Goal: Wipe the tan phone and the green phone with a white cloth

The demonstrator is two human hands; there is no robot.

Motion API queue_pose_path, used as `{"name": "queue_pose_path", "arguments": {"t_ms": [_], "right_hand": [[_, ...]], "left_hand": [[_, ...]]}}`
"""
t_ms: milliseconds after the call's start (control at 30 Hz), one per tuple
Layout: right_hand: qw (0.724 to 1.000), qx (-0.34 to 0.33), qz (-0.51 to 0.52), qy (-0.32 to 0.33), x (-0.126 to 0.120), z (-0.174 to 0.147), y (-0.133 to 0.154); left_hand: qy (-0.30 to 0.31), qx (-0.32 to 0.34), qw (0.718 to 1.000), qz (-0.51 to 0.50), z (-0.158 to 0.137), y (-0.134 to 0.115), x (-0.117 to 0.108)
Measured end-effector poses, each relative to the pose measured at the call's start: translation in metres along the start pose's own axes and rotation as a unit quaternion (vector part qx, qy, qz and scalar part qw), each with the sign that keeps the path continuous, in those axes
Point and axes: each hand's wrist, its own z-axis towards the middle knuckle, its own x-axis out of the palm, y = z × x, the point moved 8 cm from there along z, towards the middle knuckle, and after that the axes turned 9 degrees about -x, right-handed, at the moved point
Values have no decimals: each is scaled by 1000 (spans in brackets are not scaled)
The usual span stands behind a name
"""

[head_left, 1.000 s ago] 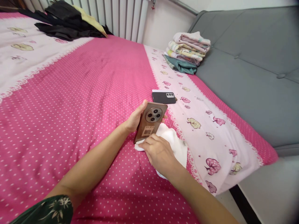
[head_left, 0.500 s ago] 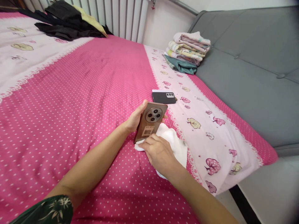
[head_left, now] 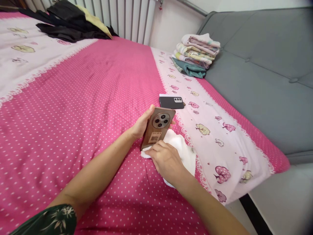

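A gold-brown smartphone (head_left: 158,125) is held tilted, its back with a round camera ring and a printed label facing me. My left hand (head_left: 143,124) grips it by its sides, thumb along the left edge and fingertips showing past the right edge. At the phone's lower edge, my right hand (head_left: 167,160) pinches a white cloth (head_left: 183,150) against it. The rest of the cloth spreads over the bed to the right, partly under my right hand and forearm. The screen side of the phone is hidden.
A black phone (head_left: 168,102) lies just beyond on the pink dotted bedspread (head_left: 110,81). Folded cloths (head_left: 197,55) are stacked against the grey padded headboard (head_left: 256,81). Dark clothes (head_left: 70,24) lie at the far left, before a white radiator (head_left: 122,19).
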Motion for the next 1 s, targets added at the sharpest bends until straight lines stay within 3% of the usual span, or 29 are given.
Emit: {"name": "queue_pose_path", "arguments": {"t_ms": [1000], "right_hand": [[1000,-9,-8,-10,-3,1,3]], "left_hand": [[8,3,1000,-11,0,-1,1]]}}
